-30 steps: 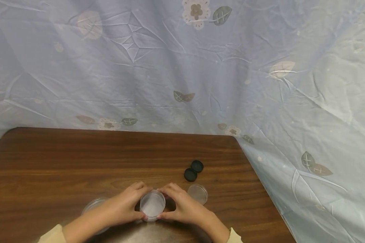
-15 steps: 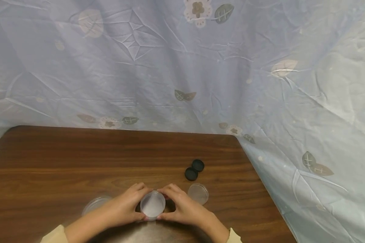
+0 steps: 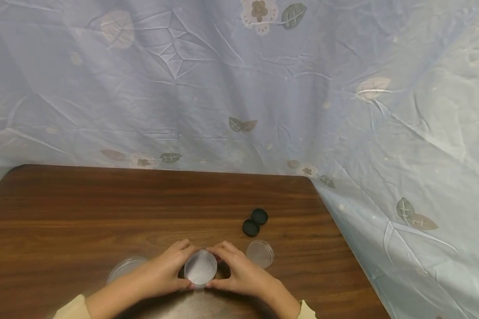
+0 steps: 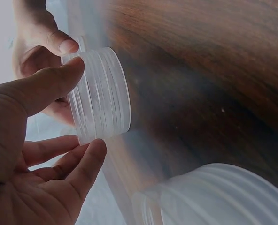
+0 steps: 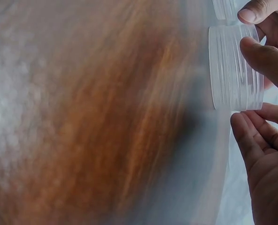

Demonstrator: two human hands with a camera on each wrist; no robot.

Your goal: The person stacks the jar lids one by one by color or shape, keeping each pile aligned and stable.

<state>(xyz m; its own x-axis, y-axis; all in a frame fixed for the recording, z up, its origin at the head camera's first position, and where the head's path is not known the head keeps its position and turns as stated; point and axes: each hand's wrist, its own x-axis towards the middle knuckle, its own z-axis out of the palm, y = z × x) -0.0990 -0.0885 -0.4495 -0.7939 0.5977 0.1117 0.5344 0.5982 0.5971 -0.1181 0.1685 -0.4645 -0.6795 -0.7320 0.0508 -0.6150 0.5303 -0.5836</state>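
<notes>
Both hands meet at a short stack of clear petri dishes [image 3: 200, 268] near the table's front middle. My left hand [image 3: 165, 271] grips its left side, thumb toward me and fingertips on the far side. Mirroring it, my right hand [image 3: 239, 270] holds the right side the same way. In the left wrist view, the stack [image 4: 101, 96] shows several ridged layers with thumbs and fingertips at its upper layers. The right wrist view shows the same stack [image 5: 235, 70] from its other side. Partly behind my left forearm stands another clear round stack [image 3: 127, 266].
A clear round dish [image 3: 260, 254] lies just right of my right hand. Beyond it are two small black round caps, a near one [image 3: 250, 227] touching a far one [image 3: 259, 216]. The brown wooden table [image 3: 104, 199] ends at a hanging floral cloth [image 3: 207, 97].
</notes>
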